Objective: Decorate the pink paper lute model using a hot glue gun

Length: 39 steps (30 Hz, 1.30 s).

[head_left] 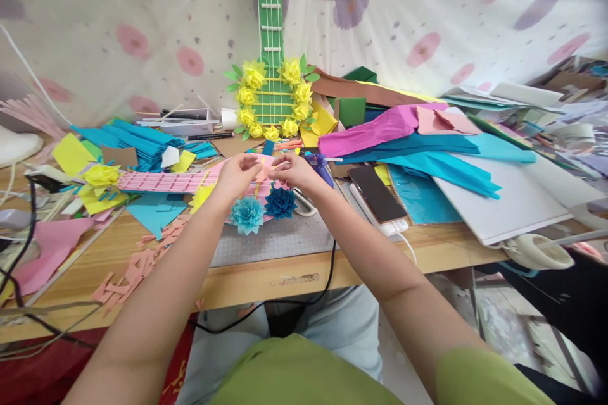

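Both my hands meet over a pink paper guitar lying on the wooden table. My left hand is curled, its fingers pinching a small pale strip against the pink body. My right hand pinches the other end of that strip, fingers pressed together. Just below my hands sit a light blue paper flower and a dark blue paper flower on the pink guitar. A blue glue gun lies right beside my right hand.
A green paper guitar ringed with yellow flowers leans on the back wall. A grey cutting mat, a phone, a white board, heaps of coloured paper, pink scraps and black cables crowd the table.
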Each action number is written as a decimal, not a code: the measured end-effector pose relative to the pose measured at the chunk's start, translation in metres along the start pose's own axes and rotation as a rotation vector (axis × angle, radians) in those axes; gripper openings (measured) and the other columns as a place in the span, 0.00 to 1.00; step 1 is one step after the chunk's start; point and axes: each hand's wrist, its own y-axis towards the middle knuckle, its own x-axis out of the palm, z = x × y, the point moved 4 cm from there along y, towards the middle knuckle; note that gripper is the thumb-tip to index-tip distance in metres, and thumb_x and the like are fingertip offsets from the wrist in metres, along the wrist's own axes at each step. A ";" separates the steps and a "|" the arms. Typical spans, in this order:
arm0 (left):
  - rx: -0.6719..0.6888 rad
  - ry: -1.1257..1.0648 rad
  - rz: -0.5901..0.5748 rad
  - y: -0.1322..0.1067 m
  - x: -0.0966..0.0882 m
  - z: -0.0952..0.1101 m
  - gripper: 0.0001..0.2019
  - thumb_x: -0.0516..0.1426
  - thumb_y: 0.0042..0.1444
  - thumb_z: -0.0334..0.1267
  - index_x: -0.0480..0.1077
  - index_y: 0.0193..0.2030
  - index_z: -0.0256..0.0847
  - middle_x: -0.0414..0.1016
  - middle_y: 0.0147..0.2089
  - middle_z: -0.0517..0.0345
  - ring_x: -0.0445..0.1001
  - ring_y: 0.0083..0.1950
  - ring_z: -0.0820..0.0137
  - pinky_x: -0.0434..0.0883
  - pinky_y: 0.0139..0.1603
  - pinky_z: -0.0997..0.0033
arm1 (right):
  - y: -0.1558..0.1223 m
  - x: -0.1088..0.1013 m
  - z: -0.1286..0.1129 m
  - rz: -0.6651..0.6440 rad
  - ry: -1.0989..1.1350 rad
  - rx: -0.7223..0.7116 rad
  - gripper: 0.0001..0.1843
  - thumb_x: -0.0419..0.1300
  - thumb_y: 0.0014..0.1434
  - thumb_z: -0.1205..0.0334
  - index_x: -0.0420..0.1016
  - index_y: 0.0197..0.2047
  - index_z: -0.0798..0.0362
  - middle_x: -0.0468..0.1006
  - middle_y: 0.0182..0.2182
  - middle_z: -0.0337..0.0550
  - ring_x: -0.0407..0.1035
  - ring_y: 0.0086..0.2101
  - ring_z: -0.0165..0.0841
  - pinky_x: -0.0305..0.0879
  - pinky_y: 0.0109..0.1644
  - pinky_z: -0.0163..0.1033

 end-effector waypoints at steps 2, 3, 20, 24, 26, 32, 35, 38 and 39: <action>-0.097 -0.128 -0.055 -0.012 0.005 -0.001 0.16 0.62 0.44 0.36 0.69 0.41 0.36 0.76 0.38 0.52 0.76 0.37 0.68 0.73 0.41 0.66 | -0.004 0.001 0.002 -0.022 0.048 0.016 0.13 0.65 0.47 0.70 0.63 0.33 0.52 0.67 0.16 0.28 0.61 0.16 0.21 0.50 0.18 0.26; -0.128 -0.162 -0.063 -0.017 0.006 -0.001 0.17 0.63 0.42 0.35 0.68 0.41 0.36 0.77 0.37 0.53 0.76 0.36 0.69 0.73 0.40 0.67 | -0.006 0.002 0.002 -0.035 0.075 0.023 0.13 0.65 0.47 0.70 0.64 0.33 0.53 0.67 0.15 0.28 0.60 0.16 0.21 0.50 0.18 0.26; -0.049 -0.018 0.055 -0.028 0.010 -0.002 0.20 0.63 0.41 0.38 0.66 0.43 0.38 0.76 0.30 0.55 0.76 0.29 0.68 0.75 0.28 0.68 | -0.019 -0.003 0.000 -0.092 0.147 0.037 0.06 0.59 0.54 0.66 0.63 0.35 0.53 0.75 0.25 0.35 0.63 0.18 0.20 0.48 0.17 0.25; -0.056 -0.026 0.069 -0.021 0.006 -0.003 0.20 0.63 0.41 0.36 0.66 0.43 0.38 0.76 0.30 0.57 0.76 0.28 0.69 0.75 0.30 0.68 | -0.009 -0.002 -0.001 -0.063 0.076 0.016 0.09 0.60 0.51 0.70 0.64 0.35 0.53 0.71 0.21 0.32 0.62 0.18 0.21 0.50 0.19 0.26; -0.052 -0.053 0.107 -0.016 0.000 -0.004 0.20 0.62 0.40 0.35 0.66 0.42 0.38 0.75 0.30 0.57 0.76 0.29 0.70 0.75 0.31 0.68 | 0.001 -0.001 -0.004 -0.016 -0.009 -0.022 0.09 0.60 0.49 0.71 0.64 0.34 0.54 0.71 0.21 0.32 0.63 0.19 0.22 0.53 0.20 0.27; -0.065 -0.175 0.215 -0.011 -0.022 -0.007 0.17 0.60 0.40 0.32 0.64 0.39 0.37 0.71 0.30 0.60 0.76 0.30 0.70 0.74 0.30 0.70 | 0.025 0.008 -0.022 0.066 -0.402 -0.188 0.08 0.59 0.48 0.71 0.66 0.33 0.53 0.74 0.27 0.35 0.68 0.28 0.26 0.61 0.31 0.31; -0.061 -0.219 0.228 -0.014 -0.025 -0.006 0.16 0.59 0.41 0.34 0.63 0.39 0.38 0.69 0.32 0.61 0.77 0.31 0.69 0.74 0.31 0.70 | 0.020 0.003 -0.026 0.082 -0.395 -0.252 0.05 0.59 0.49 0.68 0.67 0.32 0.54 0.73 0.28 0.36 0.68 0.30 0.27 0.61 0.33 0.32; -0.075 -0.209 0.233 -0.021 -0.024 -0.003 0.16 0.59 0.40 0.33 0.64 0.39 0.38 0.68 0.31 0.62 0.77 0.30 0.70 0.74 0.30 0.71 | 0.001 -0.017 -0.019 0.100 -0.294 -0.289 0.05 0.59 0.50 0.63 0.67 0.31 0.54 0.74 0.29 0.37 0.67 0.29 0.26 0.62 0.34 0.32; -0.085 -0.205 0.234 -0.023 -0.023 -0.003 0.16 0.59 0.40 0.33 0.64 0.39 0.38 0.68 0.30 0.62 0.77 0.30 0.70 0.73 0.30 0.71 | -0.008 -0.027 -0.014 0.110 -0.267 -0.268 0.06 0.59 0.50 0.61 0.67 0.31 0.54 0.74 0.28 0.37 0.67 0.28 0.27 0.62 0.33 0.33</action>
